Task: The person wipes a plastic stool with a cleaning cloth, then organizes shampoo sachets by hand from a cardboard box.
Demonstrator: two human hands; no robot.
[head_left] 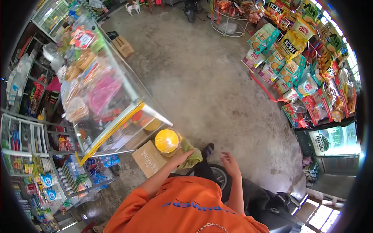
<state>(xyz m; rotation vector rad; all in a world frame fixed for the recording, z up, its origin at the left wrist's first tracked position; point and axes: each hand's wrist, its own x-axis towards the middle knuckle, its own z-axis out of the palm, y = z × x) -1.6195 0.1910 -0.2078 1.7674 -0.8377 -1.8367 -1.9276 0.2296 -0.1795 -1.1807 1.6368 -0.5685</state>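
My left hand [183, 157] is closed round a green cloth [193, 156] that hangs out beyond the fingers. Close beside that hand is a round yellow container [166, 140] with shiny clear wrapping over it. Under and beside the container is a brown cardboard box [147, 160] printed AQUAFINA. My right hand [230, 164] is held in front of my body with its fingers partly apart and nothing in them. A wheel [218, 176] shows below, between my forearms.
A glass display case [128, 87] with a yellow edge stands left, bagged goods on top. Hanging snack bags [289, 70] fill the right, above a lit cooler [336, 140]. A dark motorbike [272, 206] is at lower right. A small dog [133, 7] stands far back on the concrete floor [190, 85].
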